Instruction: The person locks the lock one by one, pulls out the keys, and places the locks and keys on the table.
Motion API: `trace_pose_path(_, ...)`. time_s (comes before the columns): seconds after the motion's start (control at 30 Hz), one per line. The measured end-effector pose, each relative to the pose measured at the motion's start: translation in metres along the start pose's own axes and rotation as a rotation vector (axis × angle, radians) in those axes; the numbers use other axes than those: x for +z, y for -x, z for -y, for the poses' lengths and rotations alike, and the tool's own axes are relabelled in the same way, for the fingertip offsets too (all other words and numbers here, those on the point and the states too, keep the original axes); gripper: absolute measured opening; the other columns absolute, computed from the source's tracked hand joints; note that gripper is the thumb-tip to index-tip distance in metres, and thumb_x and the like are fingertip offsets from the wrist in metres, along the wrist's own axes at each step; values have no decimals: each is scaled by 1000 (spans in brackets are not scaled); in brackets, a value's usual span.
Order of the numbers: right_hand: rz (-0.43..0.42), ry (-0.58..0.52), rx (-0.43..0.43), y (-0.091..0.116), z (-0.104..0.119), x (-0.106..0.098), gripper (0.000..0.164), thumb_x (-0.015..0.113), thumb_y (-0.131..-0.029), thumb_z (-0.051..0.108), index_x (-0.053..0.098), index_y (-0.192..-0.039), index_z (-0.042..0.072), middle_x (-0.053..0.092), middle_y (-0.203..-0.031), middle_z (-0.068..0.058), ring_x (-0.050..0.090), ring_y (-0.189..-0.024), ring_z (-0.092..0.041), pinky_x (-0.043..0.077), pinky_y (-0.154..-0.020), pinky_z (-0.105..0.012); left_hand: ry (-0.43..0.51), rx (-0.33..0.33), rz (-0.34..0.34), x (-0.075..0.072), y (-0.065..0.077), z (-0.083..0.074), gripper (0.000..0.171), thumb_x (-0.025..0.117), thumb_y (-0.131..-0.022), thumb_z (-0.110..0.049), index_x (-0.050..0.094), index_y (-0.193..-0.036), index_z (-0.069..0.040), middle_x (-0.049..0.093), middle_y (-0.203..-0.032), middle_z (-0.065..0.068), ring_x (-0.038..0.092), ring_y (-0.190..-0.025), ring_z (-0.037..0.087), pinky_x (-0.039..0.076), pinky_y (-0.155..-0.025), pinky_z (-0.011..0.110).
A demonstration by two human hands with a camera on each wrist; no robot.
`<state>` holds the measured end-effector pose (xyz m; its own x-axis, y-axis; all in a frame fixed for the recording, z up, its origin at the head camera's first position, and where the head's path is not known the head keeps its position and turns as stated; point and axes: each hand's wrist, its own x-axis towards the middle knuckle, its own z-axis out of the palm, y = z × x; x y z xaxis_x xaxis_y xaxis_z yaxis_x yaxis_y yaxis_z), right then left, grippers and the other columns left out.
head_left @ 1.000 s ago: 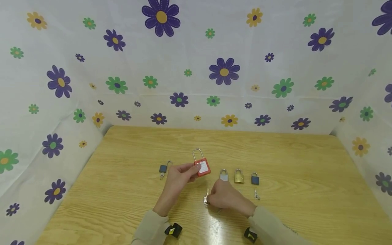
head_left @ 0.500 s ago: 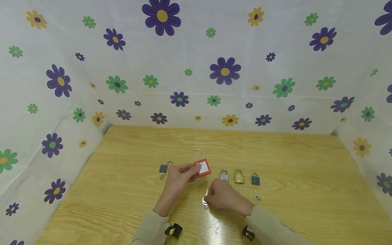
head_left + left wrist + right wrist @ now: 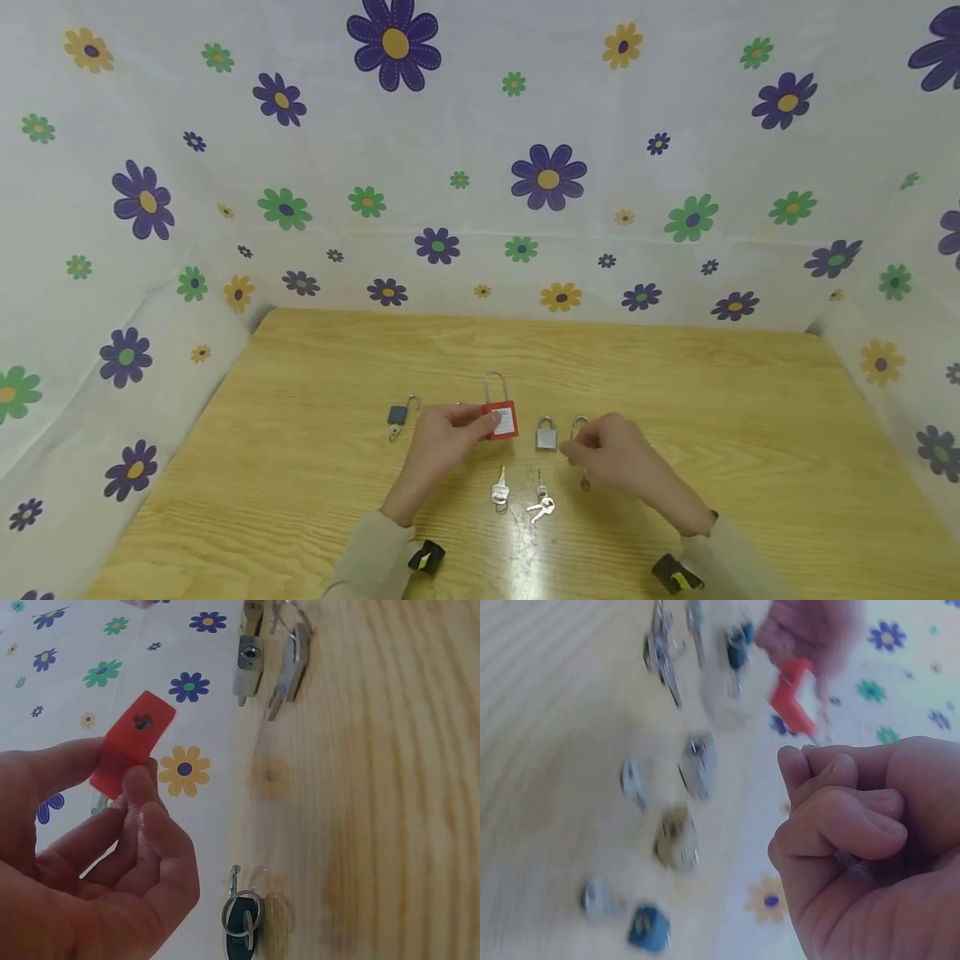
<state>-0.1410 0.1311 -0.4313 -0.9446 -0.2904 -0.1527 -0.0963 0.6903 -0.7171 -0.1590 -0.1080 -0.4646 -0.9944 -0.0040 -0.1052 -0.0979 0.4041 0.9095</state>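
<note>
My left hand (image 3: 442, 437) pinches a red padlock (image 3: 502, 420) with a white label, its tall thin shackle pointing up. The left wrist view shows the keyhole on the lock's red underside. To the right, my right hand (image 3: 618, 454) hovers with curled fingers, thumb against forefinger, overlapping the brass padlock (image 3: 676, 838). A greyish glint shows among those fingers (image 3: 847, 806); I cannot tell whether they hold something. A silver padlock (image 3: 546, 438) stands between the hands. In front of it lie a key on a ring (image 3: 500, 490) and a pair of keys (image 3: 542, 506).
Left of my left hand lies a blue padlock (image 3: 397, 415) with its shackle open and a key in it. Another blue padlock (image 3: 649, 928) and its key (image 3: 600, 896) lie beyond the brass one. A flowered cloth (image 3: 465, 208) encloses the wooden table (image 3: 300, 492).
My right hand has left the ringed key, which lies slightly further left, and moved right over the brass padlock. My left hand has turned the red padlock more upright and shifted it slightly right.
</note>
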Motion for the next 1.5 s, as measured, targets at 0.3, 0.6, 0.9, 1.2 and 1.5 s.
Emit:
trace_pose_path(0.3,-61,-20,39,17,-17,-32,26,65,-93,20,75,-76,3,69,-65,-7,37,-44,-7,32,-41,-23,-313,98,65,7,-4,0,37,71,-87,-31,75,-107,0,75,-103,12,65,-93,23,57,-78,44)
trace_pose_path(0.6,-87,-42,94,22,-27,-35,25,63,-93,19,76,-79,3,77,-83,-13,41,-47,-8,32,-40,-21,-391,40,85,13,-8,-2,35,68,-88,-30,75,-106,-1,76,-97,10,61,-73,15,53,-61,32)
trace_pose_path(0.9,-83,-59,118,25,-27,-36,26,63,-94,21,75,-80,2,73,-74,-9,40,-43,-6,33,-39,-20,-426,3,90,14,-12,-6,29,68,-87,-27,77,-94,1,70,-73,8,46,-50,11,33,-43,22)
trace_pose_path(1.2,-78,-73,119,27,-29,-33,25,63,-94,20,75,-81,2,74,-75,-10,38,-41,-4,29,-38,-18,-424,-28,104,18,-14,-5,26,68,-88,-25,76,-88,0,69,-77,8,48,-53,12,36,-44,23)
trace_pose_path(1.5,-71,-101,118,30,-31,-32,26,63,-94,19,74,-80,1,74,-73,-9,34,-37,-2,26,-36,-15,-422,-25,83,20,-16,-6,29,65,-90,-25,76,-97,1,68,-79,10,47,-52,12,34,-43,23)
